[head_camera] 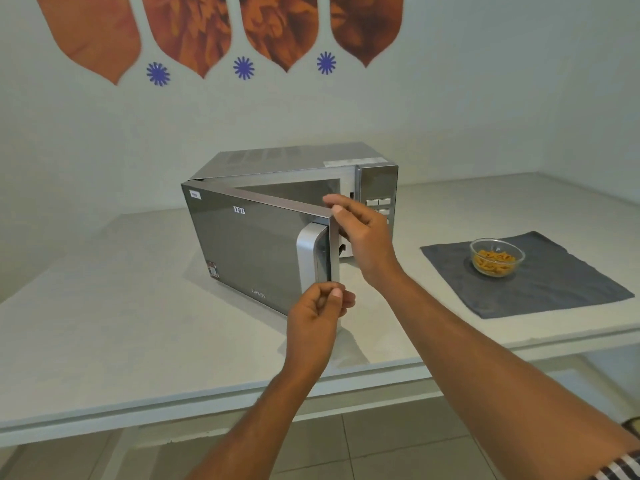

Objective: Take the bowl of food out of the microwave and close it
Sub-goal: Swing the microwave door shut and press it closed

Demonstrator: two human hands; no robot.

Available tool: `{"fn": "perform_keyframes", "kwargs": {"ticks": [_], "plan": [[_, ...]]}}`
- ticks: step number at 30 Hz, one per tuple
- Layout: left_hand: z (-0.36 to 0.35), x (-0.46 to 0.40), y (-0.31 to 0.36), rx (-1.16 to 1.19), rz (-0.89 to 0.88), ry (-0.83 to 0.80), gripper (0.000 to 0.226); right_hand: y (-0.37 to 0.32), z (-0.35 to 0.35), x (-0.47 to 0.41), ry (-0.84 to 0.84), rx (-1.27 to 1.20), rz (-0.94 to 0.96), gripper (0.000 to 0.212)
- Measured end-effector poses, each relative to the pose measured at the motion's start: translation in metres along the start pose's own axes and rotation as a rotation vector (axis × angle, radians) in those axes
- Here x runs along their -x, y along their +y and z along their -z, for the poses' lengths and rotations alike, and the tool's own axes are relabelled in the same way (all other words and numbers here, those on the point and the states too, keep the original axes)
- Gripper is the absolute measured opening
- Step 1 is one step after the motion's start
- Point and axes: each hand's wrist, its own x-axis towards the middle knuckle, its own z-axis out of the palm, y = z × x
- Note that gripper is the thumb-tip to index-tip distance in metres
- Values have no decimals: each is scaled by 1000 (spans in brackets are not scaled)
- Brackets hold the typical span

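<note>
Right hand (363, 237) has its fingers (334, 200) pinched on the top free corner of the microwave door (249, 247), and the left hand (317, 313) is curled loosely at the bottom corner by the silver handle (308, 254); can't tell if it's actually gripping. The door's stiff, hinged on the left and about half open, so I'd guess a light push on that edge swings it shut. The glass bowl (497, 257) of food is already out on the grey cloth (554, 289), well right of the microwave (298, 161). It's breakable, but clear of the door's swing. Plenty of bare counter (104, 306) around.
</note>
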Motion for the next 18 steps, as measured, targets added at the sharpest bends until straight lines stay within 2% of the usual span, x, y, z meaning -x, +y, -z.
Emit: {"fn": "perform_keyframes", "kwargs": {"ticks": [3, 6, 12, 18], "plan": [[-2, -9, -1, 32, -22, 36, 10, 9, 10, 8, 165, -8, -40, 29], [-5, -22, -3, 15, -31, 138, 7, 18, 18, 23, 305, 78, 0, 25], [-18, -57, -15, -160, -38, 189, 28, 38, 22, 35, 168, 240, 5, 21], [-34, -92, -23, -269, -83, 203, 25, 50, 22, 13, 103, 312, -106, 31]]}}
